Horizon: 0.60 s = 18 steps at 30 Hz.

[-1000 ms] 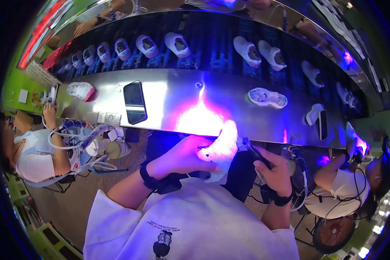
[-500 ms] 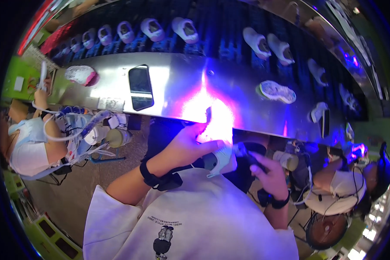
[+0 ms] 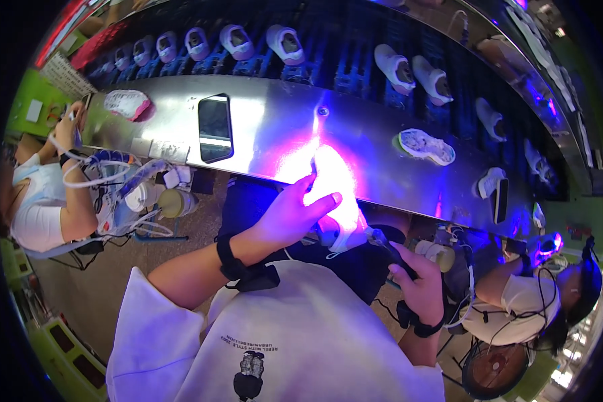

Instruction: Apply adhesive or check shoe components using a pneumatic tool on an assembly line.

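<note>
My left hand (image 3: 300, 213) grips a shoe (image 3: 342, 191) at the near edge of the metal bench, thumb across it and fingers on its far side. Violet-white glare washes out most of the shoe's surface; its near end, with a small loop, points toward me. My right hand (image 3: 419, 281) is closed round a dark-handled, brush-like tool (image 3: 394, 251). The tool's tip is at or very near the shoe's near end; glare hides whether they touch.
On the metal bench (image 3: 268, 100) lie a phone (image 3: 215, 127), a pink-and-white shoe sole (image 3: 128, 104) and a white sole (image 3: 427, 147). Behind it, a dark roller conveyor (image 3: 342, 50) carries several white shoes (image 3: 285, 45). People sit at left (image 3: 43, 208) and right (image 3: 516, 298), near pots and hoses.
The shoe in my left hand has tilted slightly and shifted a little. My right hand and the tool have moved down and slightly right. At left, the other person's hands have risen.
</note>
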Available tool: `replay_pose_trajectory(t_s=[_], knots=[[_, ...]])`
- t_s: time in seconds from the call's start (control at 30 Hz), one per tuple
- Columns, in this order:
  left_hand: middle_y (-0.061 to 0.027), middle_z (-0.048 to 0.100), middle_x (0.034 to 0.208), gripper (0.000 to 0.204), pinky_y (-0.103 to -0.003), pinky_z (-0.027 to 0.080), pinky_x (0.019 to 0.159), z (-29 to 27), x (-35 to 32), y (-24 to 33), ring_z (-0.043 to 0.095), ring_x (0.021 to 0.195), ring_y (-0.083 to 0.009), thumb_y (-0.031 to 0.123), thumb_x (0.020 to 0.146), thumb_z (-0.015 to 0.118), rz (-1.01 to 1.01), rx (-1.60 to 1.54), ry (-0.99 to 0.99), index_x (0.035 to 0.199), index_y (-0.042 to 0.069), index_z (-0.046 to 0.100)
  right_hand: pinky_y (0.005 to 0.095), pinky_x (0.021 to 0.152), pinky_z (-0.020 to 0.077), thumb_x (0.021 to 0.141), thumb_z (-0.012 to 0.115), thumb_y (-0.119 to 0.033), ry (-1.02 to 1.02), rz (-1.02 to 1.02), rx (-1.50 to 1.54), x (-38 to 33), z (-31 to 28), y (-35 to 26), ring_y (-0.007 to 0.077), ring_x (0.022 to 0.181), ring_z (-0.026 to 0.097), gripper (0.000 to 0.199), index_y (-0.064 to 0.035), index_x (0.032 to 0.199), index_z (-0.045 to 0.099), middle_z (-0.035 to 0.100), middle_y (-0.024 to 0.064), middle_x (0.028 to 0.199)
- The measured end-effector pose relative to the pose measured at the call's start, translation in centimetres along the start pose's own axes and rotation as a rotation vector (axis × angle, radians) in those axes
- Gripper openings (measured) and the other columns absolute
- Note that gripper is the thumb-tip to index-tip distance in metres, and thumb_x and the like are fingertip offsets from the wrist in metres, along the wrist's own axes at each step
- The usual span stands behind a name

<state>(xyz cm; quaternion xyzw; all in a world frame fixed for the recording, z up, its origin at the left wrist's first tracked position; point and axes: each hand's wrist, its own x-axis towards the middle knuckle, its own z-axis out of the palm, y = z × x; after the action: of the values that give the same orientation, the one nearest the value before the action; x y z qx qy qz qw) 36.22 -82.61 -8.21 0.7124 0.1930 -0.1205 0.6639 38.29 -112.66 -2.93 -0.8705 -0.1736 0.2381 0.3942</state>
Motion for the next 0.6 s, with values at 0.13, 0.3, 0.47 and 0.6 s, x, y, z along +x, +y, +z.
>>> replay_pose_trajectory(t_s=[0.13,0.3,0.47,0.6], knots=[[-0.0071,0.069,0.097,0.057,-0.031,0.057,0.072,0.4,-0.4,0.8,0.069,0.089,-0.0134,0.046,0.1,0.067,-0.218,-0.389,-0.13,0.127,-0.002,0.054,0.0343,0.063,0.0464,0.087,0.076,-0.007,0.101,-0.113,-0.036,0.7,0.1,-0.6,0.0262,0.064,0.056,0.045,-0.0128,0.131,0.07,0.062,0.0116,0.078],[-0.0003,0.062,0.086,0.043,-0.036,0.061,0.071,0.7,-0.7,0.8,0.067,0.077,-0.0137,0.047,0.102,0.063,-0.412,-0.664,-0.187,0.111,0.006,0.056,0.0359,0.057,0.0421,0.088,0.075,-0.008,0.118,-0.246,-0.158,2.2,-1.5,-1.9,0.0246,0.06,0.053,0.045,-0.014,0.132,0.069,0.055,0.0098,0.073],[-0.0083,0.063,0.108,0.056,-0.038,0.065,0.081,0.9,-1.4,2.1,0.071,0.088,-0.0243,0.054,0.1,0.062,-0.537,-0.764,-0.199,0.122,0.002,0.058,0.0367,0.056,0.0412,0.087,0.075,-0.007,0.101,-0.269,-0.296,3.1,-3.4,-3.5,0.0239,0.058,0.051,0.047,-0.0145,0.133,0.069,0.051,0.0091,0.071],[-0.0113,0.062,0.112,0.057,-0.038,0.066,0.081,0.8,-1.6,0.8,0.071,0.091,-0.0273,0.053,0.1,0.063,-0.53,-0.908,-0.249,0.124,0.002,0.057,0.0355,0.055,0.0404,0.087,0.076,-0.005,0.093,-0.303,-0.302,3.8,-3.6,-4.1,0.0213,0.057,0.05,0.048,-0.0149,0.133,0.069,0.049,0.0078,0.07]])
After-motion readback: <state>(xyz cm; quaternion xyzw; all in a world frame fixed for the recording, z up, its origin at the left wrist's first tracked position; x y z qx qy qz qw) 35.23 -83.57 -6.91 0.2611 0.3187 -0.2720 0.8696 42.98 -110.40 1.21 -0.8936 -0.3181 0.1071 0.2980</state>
